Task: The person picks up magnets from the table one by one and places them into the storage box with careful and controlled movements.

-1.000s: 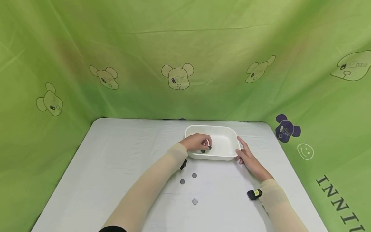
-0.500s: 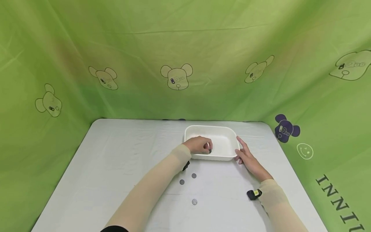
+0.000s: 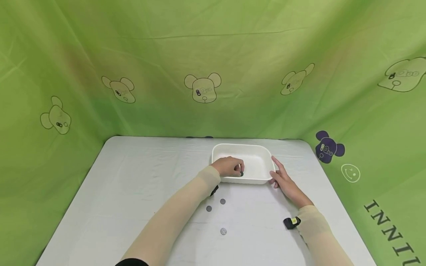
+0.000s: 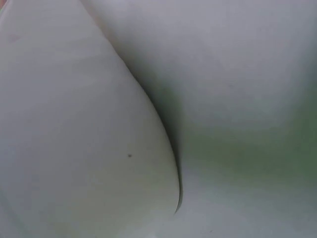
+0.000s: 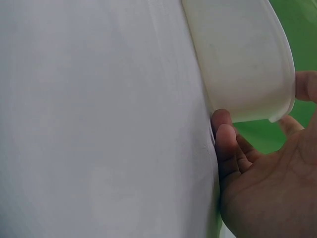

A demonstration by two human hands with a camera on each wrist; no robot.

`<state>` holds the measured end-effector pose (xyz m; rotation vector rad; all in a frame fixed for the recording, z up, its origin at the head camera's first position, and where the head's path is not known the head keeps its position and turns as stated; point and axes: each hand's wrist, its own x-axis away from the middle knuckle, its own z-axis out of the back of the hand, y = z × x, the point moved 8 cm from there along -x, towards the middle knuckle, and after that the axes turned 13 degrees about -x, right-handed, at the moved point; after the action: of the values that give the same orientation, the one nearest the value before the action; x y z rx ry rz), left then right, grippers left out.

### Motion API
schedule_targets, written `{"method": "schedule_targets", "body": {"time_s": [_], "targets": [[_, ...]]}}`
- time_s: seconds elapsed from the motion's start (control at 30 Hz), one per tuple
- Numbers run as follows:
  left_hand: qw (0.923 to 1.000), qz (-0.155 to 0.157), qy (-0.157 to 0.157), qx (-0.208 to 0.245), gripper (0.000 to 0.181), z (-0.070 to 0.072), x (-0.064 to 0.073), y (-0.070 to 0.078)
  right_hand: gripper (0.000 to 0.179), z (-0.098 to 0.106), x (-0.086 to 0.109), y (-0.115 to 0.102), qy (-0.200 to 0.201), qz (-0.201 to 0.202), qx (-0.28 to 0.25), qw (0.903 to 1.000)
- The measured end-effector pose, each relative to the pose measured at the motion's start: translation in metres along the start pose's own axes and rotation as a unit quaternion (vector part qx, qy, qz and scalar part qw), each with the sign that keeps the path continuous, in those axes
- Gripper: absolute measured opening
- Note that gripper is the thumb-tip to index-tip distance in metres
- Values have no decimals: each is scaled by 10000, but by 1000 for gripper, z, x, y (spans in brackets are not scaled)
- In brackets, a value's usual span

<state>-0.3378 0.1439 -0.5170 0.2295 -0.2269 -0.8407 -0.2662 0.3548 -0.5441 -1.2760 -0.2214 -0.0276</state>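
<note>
We note a green curtain (image 3: 159,51) round the far side and both flanks, creased (image 3: 213,36) lengthwise high across the back. Five pale, outlined bear heads (image 3: 204,96) on it by our count; the rightmost is cut by the view's edge. Lower right: a solid purple bear head (image 3: 327,148), tilted; below it, a winking smiley outline (image 3: 351,173), then dark capital letters (image 3: 389,233) slanting downward. White cloth covers the surface (image 3: 133,177), corners rounded, faintly wrinkled.

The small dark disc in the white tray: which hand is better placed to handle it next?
Probably the left hand: it pinches the small dark disc inside the white tray, while the right hand holds the tray's right end.
</note>
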Motion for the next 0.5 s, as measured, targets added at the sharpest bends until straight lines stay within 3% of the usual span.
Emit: {"method": "schedule_targets", "body": {"time_s": [0.33, 0.5], "targets": [[9996, 24, 93, -257, 7, 3, -1, 0, 70, 4, -5, 10, 77, 47, 97, 9999], [9994, 186, 264, -141, 11, 14, 4, -2, 70, 3, -4, 7, 51, 56, 151, 9999]]}}
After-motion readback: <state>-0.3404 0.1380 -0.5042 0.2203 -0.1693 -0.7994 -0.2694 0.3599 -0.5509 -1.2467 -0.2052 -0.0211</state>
